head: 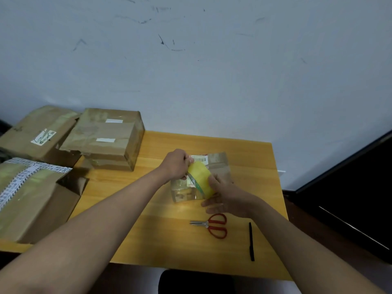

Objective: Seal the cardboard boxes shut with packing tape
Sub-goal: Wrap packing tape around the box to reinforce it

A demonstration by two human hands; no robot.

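Two bare forearms reach in from the near edge. Left hand point(177, 164) grips the far side of one yellow tape roll point(200, 179); right hand point(226, 196) cups its near side, fingers curled round it. Roll is held just above one small cardboard box point(218, 166) (glossy with tape, label on top) at mid-counter point(244, 149). Four larger boxes crowd the left: a stacked pair point(110, 134), one behind point(38, 132), one nearest with printed tape point(31, 196). One pair of red scissors point(212, 225) and one black pen point(251, 241) lie near the right wrist, apart from the box.
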